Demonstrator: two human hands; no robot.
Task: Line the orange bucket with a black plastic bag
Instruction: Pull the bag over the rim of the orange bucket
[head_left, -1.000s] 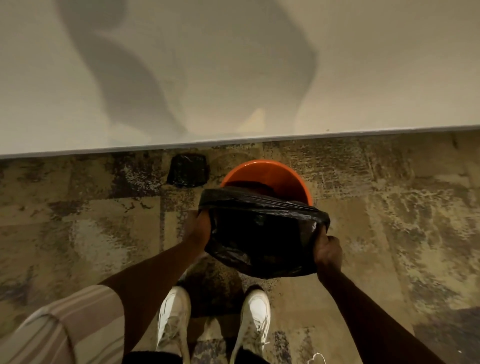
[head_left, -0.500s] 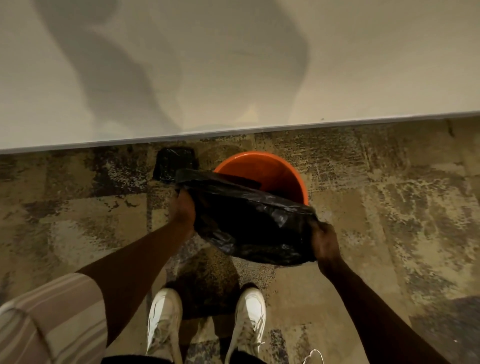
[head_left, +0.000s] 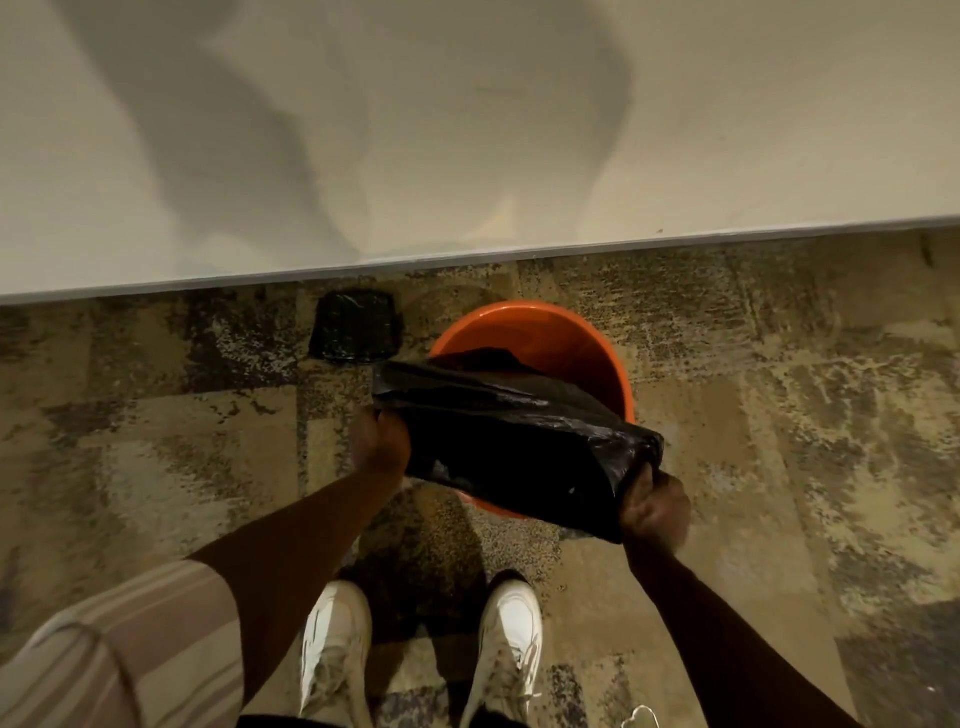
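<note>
The orange bucket (head_left: 550, 343) stands upright on the patterned carpet (head_left: 779, 415), close to the pale wall (head_left: 467, 130), straight ahead of the person's 2 white shoes (head_left: 511, 644). Its far inner wall and rim are bare and in plain sight; the near part of its mouth is covered by the black plastic bag (head_left: 514, 441), which is stretched slantwise across it, with a dark fold of the bag dipping down inside the bucket. The left hand (head_left: 382, 441) is closed on the bag's left end, just beside the bucket's left side. The right hand (head_left: 657, 512) is clenched into a fist around the bag's gathered right end, lower and nearer the person, past the bucket's near rim. Between the 2 hands the plastic is pulled fairly taut, glossy and creased. A sliver of orange shows under the bag's near edge. On the carpet to the left of the bucket, near the wall, lies a flat dark packet (head_left: 357, 326), apart from the bucket. A striped sleeve (head_left: 130, 639) covers the left upper arm.
</note>
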